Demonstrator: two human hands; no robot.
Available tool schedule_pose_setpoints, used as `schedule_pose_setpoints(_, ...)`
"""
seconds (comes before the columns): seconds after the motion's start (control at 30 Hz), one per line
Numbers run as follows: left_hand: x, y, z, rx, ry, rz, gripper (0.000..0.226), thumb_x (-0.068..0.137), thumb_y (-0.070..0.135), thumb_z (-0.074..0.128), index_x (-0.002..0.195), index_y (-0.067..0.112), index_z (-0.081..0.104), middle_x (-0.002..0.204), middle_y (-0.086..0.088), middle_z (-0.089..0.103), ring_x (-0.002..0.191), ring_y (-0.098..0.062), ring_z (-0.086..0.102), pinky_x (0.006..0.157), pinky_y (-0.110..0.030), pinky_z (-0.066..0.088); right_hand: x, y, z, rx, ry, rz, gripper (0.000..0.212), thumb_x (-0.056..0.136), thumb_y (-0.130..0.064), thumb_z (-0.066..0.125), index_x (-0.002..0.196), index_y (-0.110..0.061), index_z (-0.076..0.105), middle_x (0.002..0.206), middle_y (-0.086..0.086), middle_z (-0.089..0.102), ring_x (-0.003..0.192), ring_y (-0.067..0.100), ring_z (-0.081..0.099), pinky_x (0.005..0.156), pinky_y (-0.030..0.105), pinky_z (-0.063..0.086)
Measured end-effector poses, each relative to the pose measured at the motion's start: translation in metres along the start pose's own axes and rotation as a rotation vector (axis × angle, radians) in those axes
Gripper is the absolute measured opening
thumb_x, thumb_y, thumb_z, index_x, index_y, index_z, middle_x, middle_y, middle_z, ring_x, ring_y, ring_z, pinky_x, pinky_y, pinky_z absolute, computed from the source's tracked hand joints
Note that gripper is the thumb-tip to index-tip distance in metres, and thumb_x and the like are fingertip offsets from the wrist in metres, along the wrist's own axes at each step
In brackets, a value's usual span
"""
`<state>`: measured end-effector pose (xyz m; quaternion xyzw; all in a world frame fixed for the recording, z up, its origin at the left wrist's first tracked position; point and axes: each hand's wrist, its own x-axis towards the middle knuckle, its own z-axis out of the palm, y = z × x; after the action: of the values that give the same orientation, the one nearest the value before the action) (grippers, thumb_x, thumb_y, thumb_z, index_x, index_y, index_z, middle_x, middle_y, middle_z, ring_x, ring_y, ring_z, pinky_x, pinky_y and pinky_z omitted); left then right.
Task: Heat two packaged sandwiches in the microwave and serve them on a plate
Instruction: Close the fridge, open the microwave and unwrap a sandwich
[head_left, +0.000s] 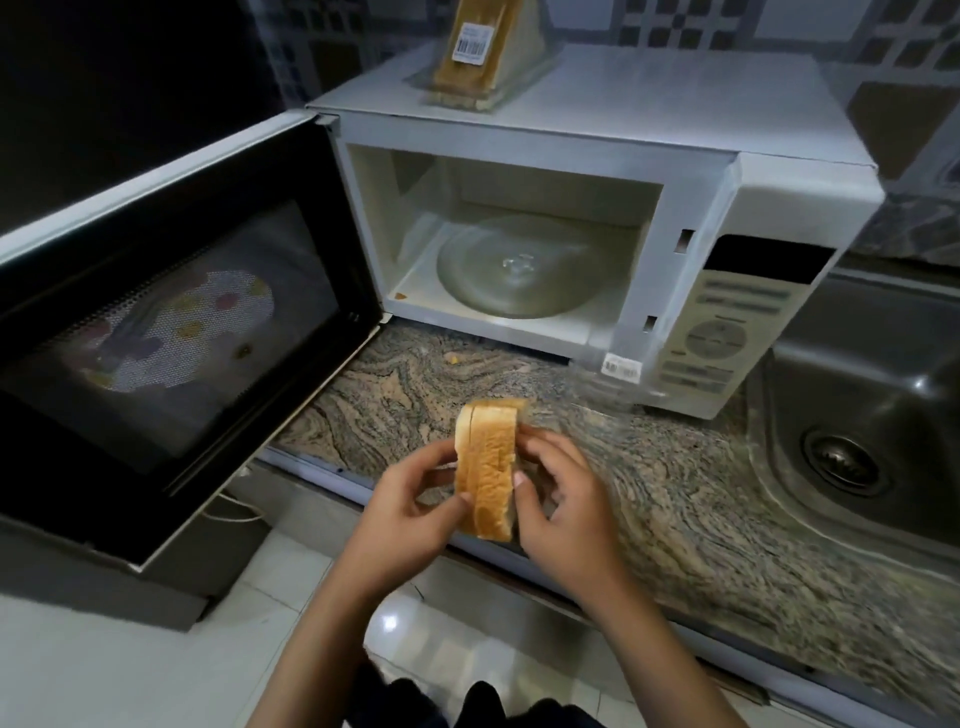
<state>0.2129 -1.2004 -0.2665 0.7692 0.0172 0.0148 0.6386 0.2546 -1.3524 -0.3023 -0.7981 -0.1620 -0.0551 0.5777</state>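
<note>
While the microwave door (171, 332) stands swung fully out, up and to the left of the grip, the cavity is exposed and the glass turntable (519, 270) inside carries nothing; judged from this, loading has not yet taken place. The door position leaves an unobstructed path from the grip up and forward into the cavity.

At the centre, both hands hold one sandwich (485, 467) on edge above the front lip of the counter (675, 493). The left hand (410, 499) grips the sandwich's left face, fingers curled, with the thumb pressing near the lower crust. The right hand (566, 493) grips the opposite face, its fingertips (518, 478) on the right-hand crust. Whether any clear wrapper remains on this sandwich cannot be determined. The two-sided hold probably keeps the slices from sliding apart.

Directly beyond the grip sits the microwave (571, 130), and on its top, further away, rests the second sandwich (470, 52), packaged in a clear wedge with a barcode label. This placement likely keeps it within reach for the same heating cycle.

Right of the grip, the control panel (727, 332) faces the person, and further right the steel sink (872, 426) is set into the counter. No plate is visible, so one must be found for serving.
</note>
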Motion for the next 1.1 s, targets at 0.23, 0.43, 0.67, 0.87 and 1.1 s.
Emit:
schedule_pose_setpoints(0.23, 0.019, -0.002, -0.021, 0.054, 0.060, -0.018, 0.044, 0.076, 0.012, 0.056, 0.120, 0.014, 0.060, 0.109, 0.000, 0.068, 0.100, -0.012, 0.064, 0.079, -0.024, 0.054, 0.024, -0.006, 0.022, 0.007, -0.005, 0.015, 0.040, 0.086, -0.012, 0.046, 0.122, -0.007, 0.062, 0.127, 0.001, 0.059, 0.119, 0.009, 0.053, 0.103, 0.019, 0.040)
schedule_pose_setpoints(0.43, 0.065, 0.001, -0.041, 0.051, 0.036, 0.008, 0.043, 0.075, 0.012, 0.059, 0.118, 0.017, 0.059, 0.109, 0.005, 0.067, 0.101, -0.009, 0.065, 0.085, -0.027, 0.055, 0.061, -0.005, 0.040, 0.044, 0.080, 0.092, 0.040, 0.089, -0.014, 0.047, 0.127, -0.011, 0.059, 0.131, 0.001, 0.057, 0.122, 0.010, 0.053, 0.103, 0.028, 0.044)
schedule_pose_setpoints(0.67, 0.144, 0.005, -0.046, 0.070, -0.039, 0.102, 0.044, 0.072, 0.011, 0.060, 0.113, 0.025, 0.059, 0.107, 0.006, 0.068, 0.096, -0.005, 0.066, 0.085, -0.022, 0.052, 0.112, -0.004, 0.046, 0.058, 0.243, 0.122, 0.040, 0.095, -0.010, 0.050, 0.135, -0.010, 0.050, 0.136, 0.002, 0.054, 0.126, 0.010, 0.050, 0.104, 0.025, 0.043)
schedule_pose_setpoints(0.87, 0.215, 0.009, -0.045, 0.131, -0.165, 0.164, 0.044, 0.083, 0.001, 0.062, 0.126, 0.009, 0.057, 0.117, -0.004, 0.066, 0.106, -0.012, 0.063, 0.093, -0.031, 0.052, 0.162, 0.004, 0.047, 0.023, 0.451, 0.146, 0.038, 0.094, -0.006, 0.050, 0.131, -0.012, 0.054, 0.127, 0.002, 0.057, 0.115, 0.008, 0.055, 0.094, 0.010, 0.043)
schedule_pose_setpoints(1.1, 0.275, 0.011, -0.023, 0.208, -0.204, 0.189, 0.044, 0.084, 0.004, 0.063, 0.127, 0.005, 0.055, 0.119, -0.001, 0.061, 0.108, -0.013, 0.060, 0.094, -0.023, 0.046, 0.213, 0.011, 0.041, 0.050, 0.624, 0.168, 0.040, 0.089, 0.005, 0.050, 0.124, -0.014, 0.058, 0.111, -0.011, 0.058, 0.107, 0.001, 0.054, 0.089, -0.002, 0.034)
